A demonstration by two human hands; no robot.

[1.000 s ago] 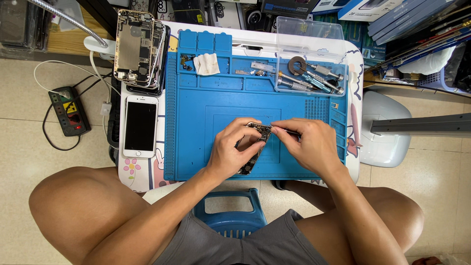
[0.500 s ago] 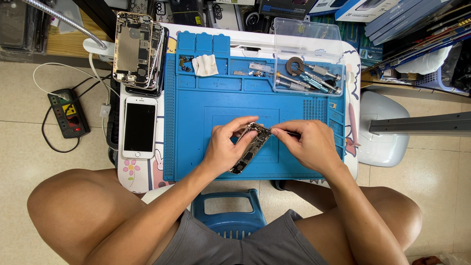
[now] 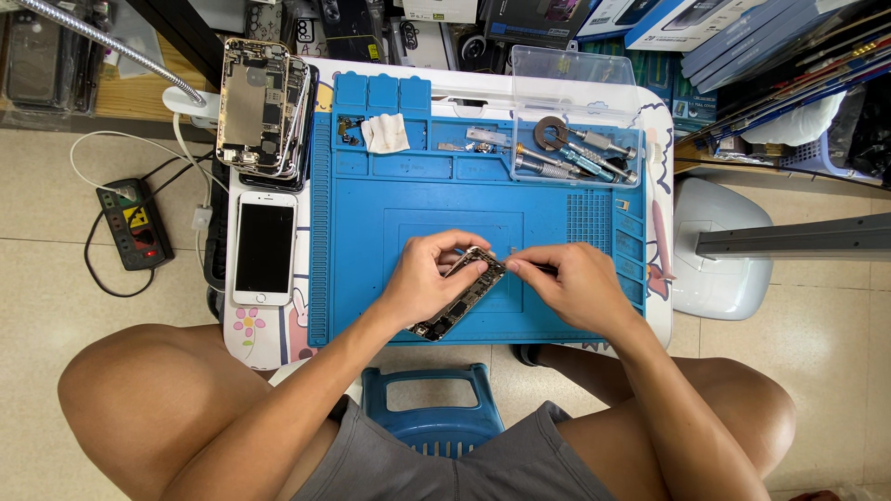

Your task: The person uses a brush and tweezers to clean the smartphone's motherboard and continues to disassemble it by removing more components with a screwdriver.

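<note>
From the head view, the left hand [image 3: 422, 283] clasps the opened, tilted phone body with exposed circuitry [image 3: 457, 294] over the blue silicone work mat [image 3: 371, 269], while the right hand [image 3: 571, 283] pinches a thin dark tool [image 3: 538, 268] at its top end.

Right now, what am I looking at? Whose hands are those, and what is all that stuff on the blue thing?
The camera sits on a person's head and looks down, so you see their own knees and hands. The left hand holds an opened phone with its insides showing. The right hand pinches a thin tool against it. Under them lies a blue work mat on a small table. A white phone lies beside the mat, and a clear box of screwdrivers sits at the far edge.
</note>
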